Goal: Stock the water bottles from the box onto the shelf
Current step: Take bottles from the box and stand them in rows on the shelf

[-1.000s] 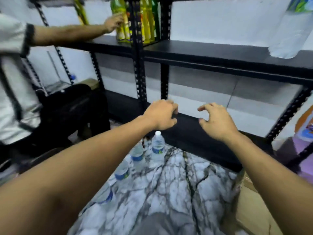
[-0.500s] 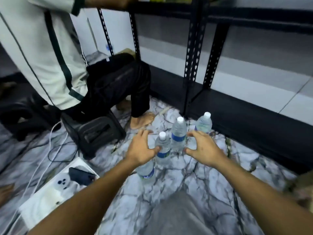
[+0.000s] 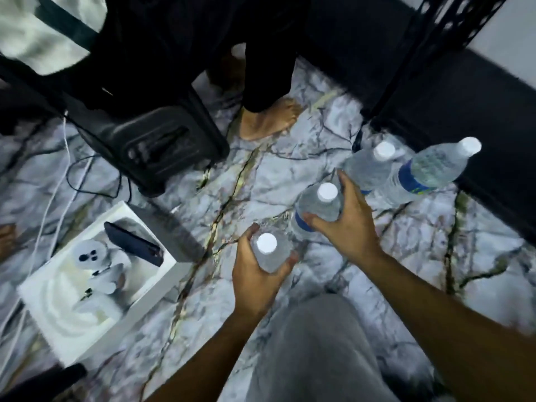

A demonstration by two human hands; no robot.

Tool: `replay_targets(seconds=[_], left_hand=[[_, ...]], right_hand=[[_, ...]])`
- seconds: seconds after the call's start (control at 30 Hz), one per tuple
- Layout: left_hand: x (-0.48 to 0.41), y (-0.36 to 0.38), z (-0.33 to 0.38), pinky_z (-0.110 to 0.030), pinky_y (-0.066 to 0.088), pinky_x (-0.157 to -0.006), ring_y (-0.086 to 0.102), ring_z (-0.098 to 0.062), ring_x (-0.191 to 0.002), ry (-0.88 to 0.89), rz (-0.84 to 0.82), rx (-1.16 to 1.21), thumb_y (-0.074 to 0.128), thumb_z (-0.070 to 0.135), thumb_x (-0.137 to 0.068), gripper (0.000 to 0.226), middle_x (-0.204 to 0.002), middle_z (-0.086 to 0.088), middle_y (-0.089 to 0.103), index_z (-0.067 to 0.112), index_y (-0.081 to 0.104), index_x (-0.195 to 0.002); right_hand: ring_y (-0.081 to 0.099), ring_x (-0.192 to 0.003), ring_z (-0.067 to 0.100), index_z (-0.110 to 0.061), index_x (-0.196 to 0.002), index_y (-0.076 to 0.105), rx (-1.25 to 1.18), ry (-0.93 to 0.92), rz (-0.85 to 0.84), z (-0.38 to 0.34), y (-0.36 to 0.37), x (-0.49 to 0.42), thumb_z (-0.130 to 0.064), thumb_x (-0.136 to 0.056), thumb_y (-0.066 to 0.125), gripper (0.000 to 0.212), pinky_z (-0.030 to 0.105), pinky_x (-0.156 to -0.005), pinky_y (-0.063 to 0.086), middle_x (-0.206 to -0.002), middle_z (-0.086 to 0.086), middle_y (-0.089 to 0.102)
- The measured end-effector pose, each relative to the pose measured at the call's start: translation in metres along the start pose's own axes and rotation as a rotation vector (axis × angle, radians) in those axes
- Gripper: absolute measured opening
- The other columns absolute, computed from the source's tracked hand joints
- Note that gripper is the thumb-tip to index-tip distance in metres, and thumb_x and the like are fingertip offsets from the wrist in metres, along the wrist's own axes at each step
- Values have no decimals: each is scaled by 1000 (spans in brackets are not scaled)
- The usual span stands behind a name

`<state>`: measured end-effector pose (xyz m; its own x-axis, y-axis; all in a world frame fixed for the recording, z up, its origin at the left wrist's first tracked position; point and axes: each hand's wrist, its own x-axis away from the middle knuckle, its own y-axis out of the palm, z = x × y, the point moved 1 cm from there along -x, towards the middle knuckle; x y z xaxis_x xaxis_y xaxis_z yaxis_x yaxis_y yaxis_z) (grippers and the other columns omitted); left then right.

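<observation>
On the marble floor (image 3: 261, 175), left hand (image 3: 255, 274) and right hand (image 3: 348, 227) each wrap fingers around one upright bottle; lift vertically, clearing neighbouring bottles (image 3: 406, 169).

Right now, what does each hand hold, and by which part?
The left hand grips the nearer water bottle around its shoulder, the right hand the next water bottle likewise.

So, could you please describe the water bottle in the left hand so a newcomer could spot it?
From the black shelf post at right, a row of white-capped bottles runs toward the camera across the marble floor. It is the nearest bottle, gripped by the left hand; the right hand holds the next bottle.
</observation>
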<state>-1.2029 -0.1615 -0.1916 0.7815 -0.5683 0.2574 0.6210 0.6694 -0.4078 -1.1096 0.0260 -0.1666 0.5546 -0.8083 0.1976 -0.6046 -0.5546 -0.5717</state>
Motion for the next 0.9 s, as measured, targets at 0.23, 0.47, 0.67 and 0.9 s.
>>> replay_targets(seconds=[0.23,0.47,0.67,0.9], left_hand=[[-9,-3,-12,-6,36,-104,47,15,-128,48,17,-16,97,47,-56,97,-136,43,47,35,45,-137],[-12,6,-13,-6,37,-102,50,8,-128,46,36,-13,101,40,-53,103,-138,28,52,22,48,-139],[-18,0,-8,-4,41,-93,53,15,-117,70,-7,-87,100,37,-54,91,-128,32,58,30,52,-132],[-22,3,22,-31,56,-83,66,-14,-102,53,-30,-134,96,37,-56,76,-111,18,69,48,50,-117]], right_hand=[[48,-138,10,-25,-149,45,-99,17,175,14,36,-10,-46,-65,94,100,35,-114,44,-149,-7,53],[54,-121,0,-36,-132,53,-134,65,206,20,32,-12,-41,-60,97,85,18,-103,46,-129,-18,60],[59,-113,5,-41,-118,53,-150,123,262,18,15,12,-37,-64,95,68,21,-97,47,-118,-17,64],[59,-97,-9,-39,-116,56,-161,84,262,2,-31,60,-41,-62,95,67,11,-84,46,-105,-28,64]])
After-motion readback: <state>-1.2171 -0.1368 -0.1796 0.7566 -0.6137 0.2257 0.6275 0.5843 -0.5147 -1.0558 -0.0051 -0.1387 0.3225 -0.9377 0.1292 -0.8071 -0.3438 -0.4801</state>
